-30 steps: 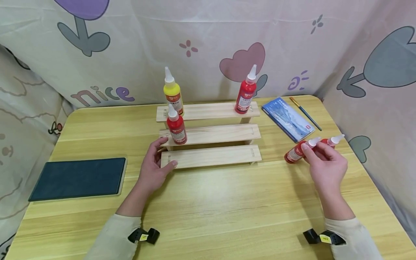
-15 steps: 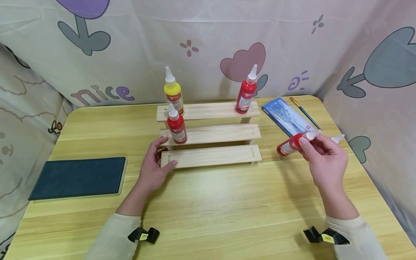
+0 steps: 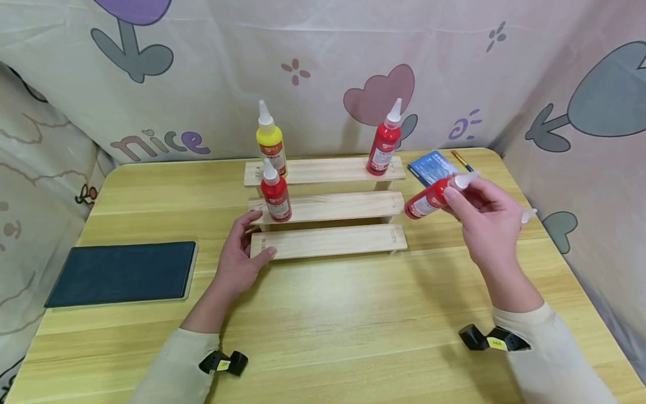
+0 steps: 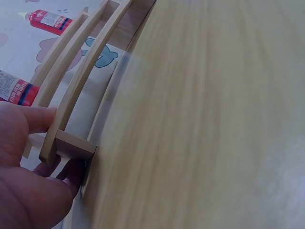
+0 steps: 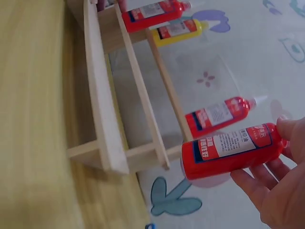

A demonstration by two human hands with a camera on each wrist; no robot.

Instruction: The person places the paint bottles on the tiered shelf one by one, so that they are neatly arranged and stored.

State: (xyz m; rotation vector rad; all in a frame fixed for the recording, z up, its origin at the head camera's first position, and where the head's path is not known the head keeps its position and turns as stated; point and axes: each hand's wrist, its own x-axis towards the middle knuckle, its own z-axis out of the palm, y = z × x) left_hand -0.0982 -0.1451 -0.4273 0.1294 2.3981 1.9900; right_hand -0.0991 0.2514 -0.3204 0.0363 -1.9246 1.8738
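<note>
A three-step wooden rack [image 3: 333, 242] stands mid-table. My left hand [image 3: 239, 252] grips its left end, thumb on the lowest step; in the left wrist view the fingers [image 4: 74, 174] curl around that end. My right hand [image 3: 492, 224] holds a red squeeze bottle [image 3: 425, 203] by its upper part, tilted, off the table beside the right end of the middle step. On the top step stand a yellow bottle [image 3: 271, 147] at left and a red bottle [image 3: 382, 147] at right. Another red bottle [image 3: 276, 199] stands at the left of the middle step.
Behind my right hand a further bottle's white nozzle [image 3: 528, 215] shows; the rest is hidden. A blue booklet [image 3: 431, 166] and a paintbrush [image 3: 461, 160] lie at the back right, partly covered. At left lies a dark flat pad [image 3: 121, 273]. Printed fabric hangs behind the table.
My right hand has lifted the red bottle off the table's right side and carried it left and toward the rack. The left hand keeps its grip on the rack.
</note>
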